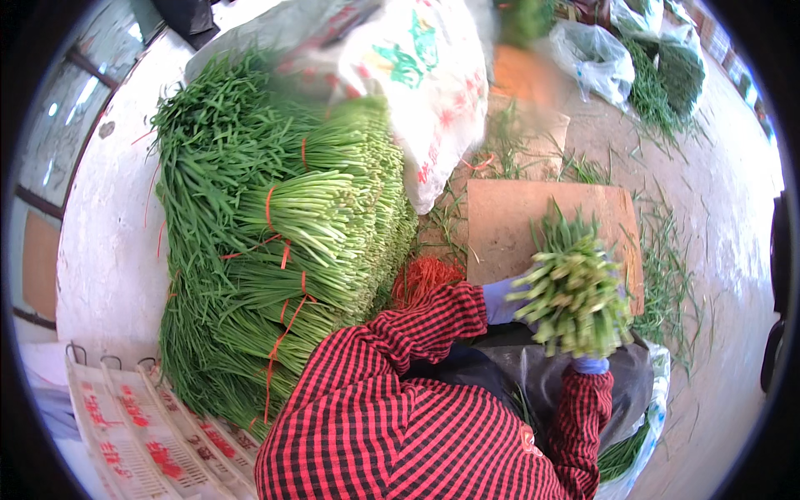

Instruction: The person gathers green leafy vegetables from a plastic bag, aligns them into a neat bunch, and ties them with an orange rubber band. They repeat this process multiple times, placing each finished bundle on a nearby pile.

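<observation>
A loose-looking bunch of garlic chives [578, 294] is held upright before me, its pale cut ends facing up toward the camera. My left hand [500, 300], in a bluish glove, grips its left side; the fingers are mostly behind the stems. On the lower right, my right hand [590, 364], gloved alike, holds the bunch too, largely hidden under it. Beyond the bunch a brown board [531, 219] lies on the floor. To my left stands a tall pile of chives [212, 187] in bunches tied with red bands, cut ends toward the right. Red ties [425, 281] lie in a heap beside the pile.
A white printed sack [444, 87] drapes over the pile's far side. Plastic bags of greens [681, 75] stand at the far right. A pale plastic crate [137, 431] sits lower left. Loose leaves [665, 281] litter the floor beside the board. A bag of chives [625, 453] lies at my right.
</observation>
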A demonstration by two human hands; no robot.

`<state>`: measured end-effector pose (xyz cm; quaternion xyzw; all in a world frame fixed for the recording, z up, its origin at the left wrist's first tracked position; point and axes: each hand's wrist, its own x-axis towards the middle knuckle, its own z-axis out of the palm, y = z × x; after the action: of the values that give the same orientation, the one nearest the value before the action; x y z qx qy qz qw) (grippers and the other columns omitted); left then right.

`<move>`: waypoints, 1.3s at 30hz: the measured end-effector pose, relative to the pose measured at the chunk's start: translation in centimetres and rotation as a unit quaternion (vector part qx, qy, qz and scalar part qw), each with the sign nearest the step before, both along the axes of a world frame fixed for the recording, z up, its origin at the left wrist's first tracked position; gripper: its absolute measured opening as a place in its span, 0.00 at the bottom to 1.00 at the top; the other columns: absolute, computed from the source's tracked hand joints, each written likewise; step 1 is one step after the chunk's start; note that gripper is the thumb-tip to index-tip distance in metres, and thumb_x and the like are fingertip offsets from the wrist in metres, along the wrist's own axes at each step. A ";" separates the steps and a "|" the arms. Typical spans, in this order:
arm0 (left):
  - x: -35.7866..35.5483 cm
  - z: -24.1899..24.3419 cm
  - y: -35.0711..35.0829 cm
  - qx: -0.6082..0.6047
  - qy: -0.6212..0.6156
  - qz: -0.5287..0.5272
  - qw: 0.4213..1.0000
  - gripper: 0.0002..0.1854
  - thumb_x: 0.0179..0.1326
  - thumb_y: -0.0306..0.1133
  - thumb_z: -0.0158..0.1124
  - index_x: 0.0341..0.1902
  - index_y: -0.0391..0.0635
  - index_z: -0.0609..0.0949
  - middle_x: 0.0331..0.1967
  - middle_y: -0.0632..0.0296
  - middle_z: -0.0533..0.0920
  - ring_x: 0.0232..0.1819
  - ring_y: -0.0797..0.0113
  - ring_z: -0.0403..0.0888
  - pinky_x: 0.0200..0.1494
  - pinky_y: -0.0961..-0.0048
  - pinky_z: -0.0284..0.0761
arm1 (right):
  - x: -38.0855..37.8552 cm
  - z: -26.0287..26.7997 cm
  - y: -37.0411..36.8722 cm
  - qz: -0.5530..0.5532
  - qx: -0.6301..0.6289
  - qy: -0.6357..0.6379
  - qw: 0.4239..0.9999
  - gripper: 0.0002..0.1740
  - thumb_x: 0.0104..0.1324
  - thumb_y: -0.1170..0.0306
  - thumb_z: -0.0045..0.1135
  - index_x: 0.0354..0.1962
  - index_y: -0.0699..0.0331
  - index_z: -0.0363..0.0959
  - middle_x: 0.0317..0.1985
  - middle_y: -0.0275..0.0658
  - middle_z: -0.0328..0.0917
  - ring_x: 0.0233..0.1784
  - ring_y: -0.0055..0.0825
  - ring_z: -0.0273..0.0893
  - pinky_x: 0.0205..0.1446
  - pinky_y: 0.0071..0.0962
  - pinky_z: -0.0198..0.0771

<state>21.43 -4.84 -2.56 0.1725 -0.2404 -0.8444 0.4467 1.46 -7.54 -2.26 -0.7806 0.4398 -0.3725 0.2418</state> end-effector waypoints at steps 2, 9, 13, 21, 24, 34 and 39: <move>1.3 1.1 0.8 -0.179 -0.293 0.051 0.938 0.36 0.67 0.64 0.53 0.65 0.47 0.70 0.41 0.51 0.86 0.35 0.58 0.86 0.36 0.61 0.84 | -0.9 2.0 0.3 -0.022 -0.101 0.026 0.994 0.36 0.55 0.66 0.72 0.60 0.67 0.69 0.55 0.43 0.77 0.58 0.36 0.75 0.64 0.37 0.69; -1.3 5.8 3.2 -0.341 -0.364 0.377 0.780 0.59 0.41 0.38 0.82 0.75 0.36 0.56 0.62 0.46 0.73 0.64 0.57 0.73 0.66 0.63 0.68 | 1.4 12.4 2.2 0.021 0.086 -0.350 0.933 0.55 0.45 0.60 0.83 0.64 0.74 0.61 0.58 0.46 0.74 0.58 0.36 0.76 0.63 0.37 0.72; -1.3 7.3 4.9 -0.316 -0.365 0.396 0.781 0.66 0.37 0.39 0.84 0.77 0.38 0.51 0.71 0.46 0.65 0.73 0.53 0.62 0.73 0.59 0.59 | 3.8 15.3 3.5 0.134 0.128 -0.291 0.938 0.75 0.35 0.43 0.83 0.71 0.71 0.49 0.69 0.47 0.62 0.69 0.37 0.64 0.72 0.38 0.61; 3.4 7.9 7.0 -0.220 -0.250 0.532 0.779 0.53 0.47 0.32 0.79 0.74 0.37 0.56 0.66 0.51 0.69 0.68 0.60 0.68 0.72 0.64 0.62 | 1.6 2.8 5.9 0.087 0.225 -0.096 0.966 0.34 0.50 0.76 0.72 0.57 0.67 0.70 0.49 0.36 0.78 0.50 0.26 0.76 0.55 0.28 0.73; 6.1 10.1 8.9 -0.163 -0.212 0.568 0.778 0.50 0.51 0.28 0.76 0.74 0.37 0.55 0.67 0.54 0.69 0.68 0.63 0.67 0.72 0.66 0.62 | 5.4 3.8 4.9 0.145 0.240 -0.089 0.956 0.33 0.54 0.78 0.67 0.60 0.67 0.68 0.52 0.37 0.78 0.52 0.26 0.77 0.57 0.28 0.73; 13.1 16.1 17.7 -0.281 -0.372 0.882 0.073 0.35 0.58 0.38 0.68 0.67 0.36 0.70 0.63 0.48 0.75 0.63 0.40 0.73 0.70 0.51 0.64 | 33.9 19.3 11.0 0.528 0.149 -0.014 0.836 0.43 0.64 0.61 0.66 0.69 0.71 0.56 0.66 0.56 0.67 0.69 0.38 0.67 0.74 0.33 0.60; 8.3 6.3 12.7 -0.397 -0.418 0.719 0.387 0.16 0.58 0.30 0.63 0.50 0.42 0.80 0.43 0.57 0.82 0.43 0.56 0.80 0.50 0.64 0.75 | 21.0 12.4 8.3 0.344 0.367 0.120 0.856 0.23 0.69 0.73 0.56 0.60 0.73 0.69 0.56 0.47 0.78 0.61 0.31 0.75 0.66 0.30 0.70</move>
<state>29.71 7.84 3.73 0.4159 -0.4908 0.1617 0.7483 22.46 0.77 10.14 -0.7757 0.2739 0.0193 0.5683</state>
